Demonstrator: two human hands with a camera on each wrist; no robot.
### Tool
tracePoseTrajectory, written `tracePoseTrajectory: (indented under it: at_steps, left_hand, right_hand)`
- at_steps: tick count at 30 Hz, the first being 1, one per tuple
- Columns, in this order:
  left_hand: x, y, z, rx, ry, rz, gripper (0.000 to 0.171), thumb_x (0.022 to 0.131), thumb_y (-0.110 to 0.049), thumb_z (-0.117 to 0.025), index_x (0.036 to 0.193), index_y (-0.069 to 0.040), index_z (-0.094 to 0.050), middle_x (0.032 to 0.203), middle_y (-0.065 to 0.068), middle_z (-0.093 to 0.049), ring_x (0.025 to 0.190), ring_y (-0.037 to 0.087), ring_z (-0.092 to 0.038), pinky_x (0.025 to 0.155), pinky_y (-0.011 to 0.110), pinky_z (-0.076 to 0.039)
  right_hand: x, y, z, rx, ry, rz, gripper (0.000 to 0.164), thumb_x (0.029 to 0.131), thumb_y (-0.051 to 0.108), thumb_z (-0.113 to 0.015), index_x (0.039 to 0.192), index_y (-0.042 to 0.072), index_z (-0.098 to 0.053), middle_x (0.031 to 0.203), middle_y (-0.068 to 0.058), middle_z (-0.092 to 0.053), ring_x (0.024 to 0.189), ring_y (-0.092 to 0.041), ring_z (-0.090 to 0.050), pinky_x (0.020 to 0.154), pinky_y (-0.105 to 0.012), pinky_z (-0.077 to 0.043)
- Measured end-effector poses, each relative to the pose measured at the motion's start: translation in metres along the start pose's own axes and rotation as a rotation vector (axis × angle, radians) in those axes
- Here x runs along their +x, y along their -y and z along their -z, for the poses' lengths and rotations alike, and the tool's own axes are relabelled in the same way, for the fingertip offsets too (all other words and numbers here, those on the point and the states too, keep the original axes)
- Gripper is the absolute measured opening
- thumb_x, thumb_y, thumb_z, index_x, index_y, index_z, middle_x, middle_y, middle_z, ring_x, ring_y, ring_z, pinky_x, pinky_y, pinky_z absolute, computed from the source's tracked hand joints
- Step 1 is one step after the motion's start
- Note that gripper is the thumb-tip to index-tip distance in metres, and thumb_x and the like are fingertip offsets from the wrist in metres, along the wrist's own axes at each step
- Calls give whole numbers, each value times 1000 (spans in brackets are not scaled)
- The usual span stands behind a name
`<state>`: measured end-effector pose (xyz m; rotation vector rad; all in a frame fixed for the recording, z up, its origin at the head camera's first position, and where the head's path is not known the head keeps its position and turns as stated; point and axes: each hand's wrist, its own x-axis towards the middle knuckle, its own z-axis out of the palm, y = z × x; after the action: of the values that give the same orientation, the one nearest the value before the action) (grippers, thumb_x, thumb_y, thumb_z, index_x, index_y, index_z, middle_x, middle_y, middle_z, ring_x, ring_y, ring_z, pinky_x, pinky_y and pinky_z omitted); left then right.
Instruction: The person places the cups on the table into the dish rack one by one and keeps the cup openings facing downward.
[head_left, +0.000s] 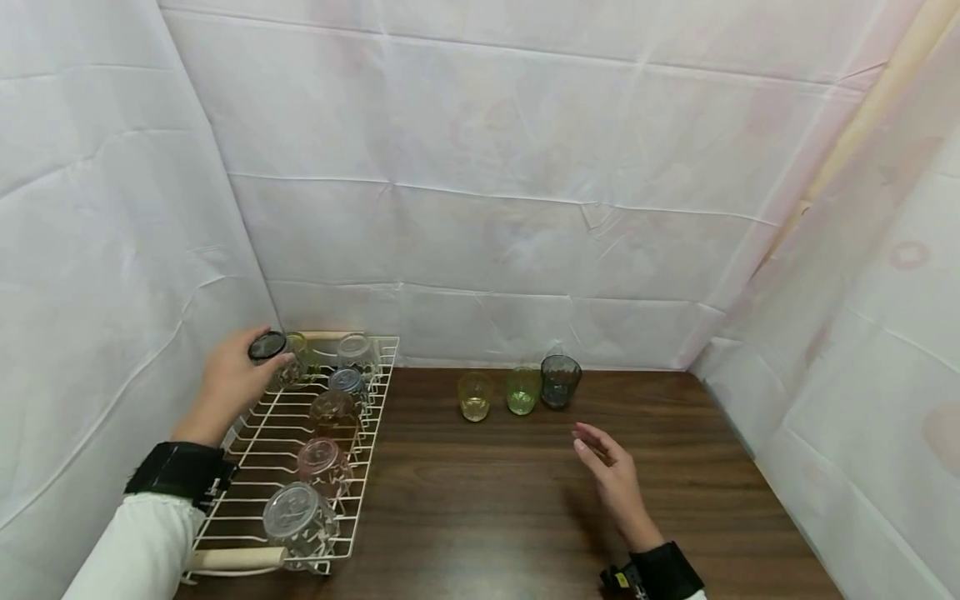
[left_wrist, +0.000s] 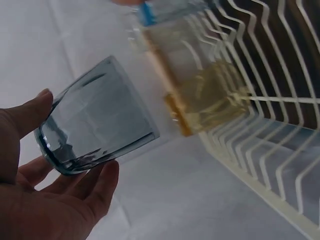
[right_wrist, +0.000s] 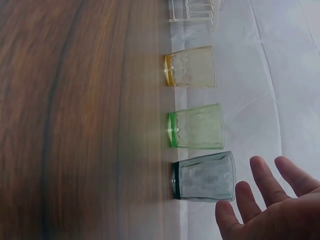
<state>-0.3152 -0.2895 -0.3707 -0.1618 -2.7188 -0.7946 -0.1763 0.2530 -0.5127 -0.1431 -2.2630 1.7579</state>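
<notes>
No text, label, brand, number or sign (in any view) can be read.

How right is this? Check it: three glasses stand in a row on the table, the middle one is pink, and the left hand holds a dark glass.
The middle glass is green, not pink; the right wrist view shows it. Three glasses do stand in a row on the table, and the left hand holds a dark glass.

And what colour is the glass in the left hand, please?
The glass is smoky blue-grey, clearest in the left wrist view.
</notes>
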Motion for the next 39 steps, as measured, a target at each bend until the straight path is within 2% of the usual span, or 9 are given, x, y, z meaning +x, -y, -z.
tracePoseTrajectory:
  at_steps: [8,14,20,26,33,39]
  left_hand:
    - [9,25,-17,89,132,34,74,100,-29,-75,153,13,-44,142,46,-51,125,64,-53,97,70,-48]
    - [14,40,-21,133,180,69,76,97,-28,-77,153,13,-44,143,48,-49,128,66,-50,104,73,-46]
    - [13,52,-27,146,193,50,74,94,-25,-78,151,11,-46,135,47,-56,119,63,-57,96,70,-50]
    - [12,56,-31,152,195,51,74,93,-21,-79,150,13,-46,136,47,-55,119,63,-57,98,70,-50]
    - [10,62,-35,145,183,41,70,91,-17,-78,145,17,-49,136,47,-56,125,67,-53,104,73,-47]
    - [11,71,-36,152,178,13,67,89,-15,-79,141,17,-52,130,46,-60,119,67,-56,99,73,-49]
  right_hand:
    - [-3,-2,7,-10,-6,-37,44,110,28,-61,148,5,-60,145,-18,-67,117,6,-62,100,-12,-49]
    - [-5,-3,9,-4,-13,-23,43,111,27,-59,148,4,-60,146,-20,-66,117,8,-60,100,-11,-48]
    - [-7,-5,8,-2,-24,-19,42,111,26,-59,146,3,-60,144,-20,-67,116,8,-61,100,-10,-48]
    - [-9,-6,7,1,-34,-19,40,110,23,-61,144,3,-63,138,-21,-71,115,2,-66,97,-12,-50]
    - [-11,-7,7,-7,-43,-16,39,110,22,-61,143,1,-63,136,-21,-73,112,5,-65,97,-12,-50]
    - [-14,-5,7,-3,-43,-30,41,110,22,-61,144,-1,-62,135,-21,-73,111,7,-65,98,-13,-50]
